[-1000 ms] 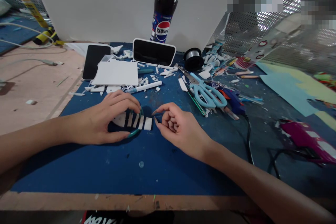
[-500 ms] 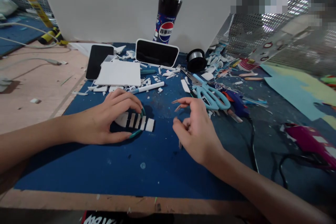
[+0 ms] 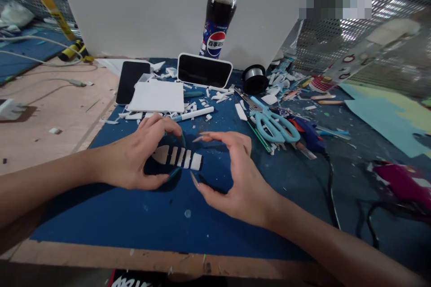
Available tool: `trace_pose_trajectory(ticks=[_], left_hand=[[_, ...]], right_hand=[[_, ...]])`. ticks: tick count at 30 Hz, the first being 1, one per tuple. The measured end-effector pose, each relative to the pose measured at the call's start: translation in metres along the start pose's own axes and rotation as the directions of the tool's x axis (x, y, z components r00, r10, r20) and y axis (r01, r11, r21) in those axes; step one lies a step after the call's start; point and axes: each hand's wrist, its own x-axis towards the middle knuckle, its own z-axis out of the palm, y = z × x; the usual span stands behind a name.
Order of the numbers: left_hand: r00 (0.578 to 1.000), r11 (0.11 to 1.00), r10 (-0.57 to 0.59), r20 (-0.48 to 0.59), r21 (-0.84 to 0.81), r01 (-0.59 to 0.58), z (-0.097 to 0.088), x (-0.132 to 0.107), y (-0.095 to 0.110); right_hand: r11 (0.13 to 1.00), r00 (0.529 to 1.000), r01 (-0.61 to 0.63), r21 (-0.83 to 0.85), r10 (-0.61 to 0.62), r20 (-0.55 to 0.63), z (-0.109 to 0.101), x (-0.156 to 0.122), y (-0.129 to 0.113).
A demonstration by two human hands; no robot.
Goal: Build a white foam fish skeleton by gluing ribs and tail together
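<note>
On the blue mat [image 3: 134, 219] a row of several white foam-like pieces [image 3: 181, 157] lies spaced apart, with a pointed piece [image 3: 161, 154] at the left end and a squarish one [image 3: 196, 161] at the right. My left hand [image 3: 134, 157] arches over the pointed end, thumb and fingers apart on either side of the row; whether it touches a piece is hidden. Its long nails are green. From the right, my right hand [image 3: 235, 175] reaches in with nothing in it. Its thumb and index finger spread apart near the squarish piece.
Light-blue scissors [image 3: 274, 128], a white-barrelled pen [image 3: 197, 113] and white scraps lie behind my hands. Farther back are a white sheet [image 3: 158, 96], two phones [image 3: 205, 71], a wire spool [image 3: 255, 78] and a cola bottle [image 3: 217, 27]. A black cord [image 3: 332, 188] runs along the right.
My right hand has moved left to the row's right end, and its thumb and fingers have spread wider. My left fingers have drawn slightly back from the row. The view has shifted a little.
</note>
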Motion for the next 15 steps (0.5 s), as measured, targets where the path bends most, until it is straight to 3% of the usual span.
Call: trace_pose_trajectory(ticks=[6,15], left_hand=[[1.0,1.0,-0.008,-0.011,0.005,0.008,0.0019,-0.001,-0.0019],[1.0,1.0,-0.013,0.009,0.016,0.012,0.001,-0.0005,-0.0019]], right_hand=[[0.991,0.987,-0.119,0.059,0.111,0.118,0.0064,0.0027,0.0036],[0.973,0.968,-0.197,0.118,0.174,0.179,0.0056,0.0039,0.0046]])
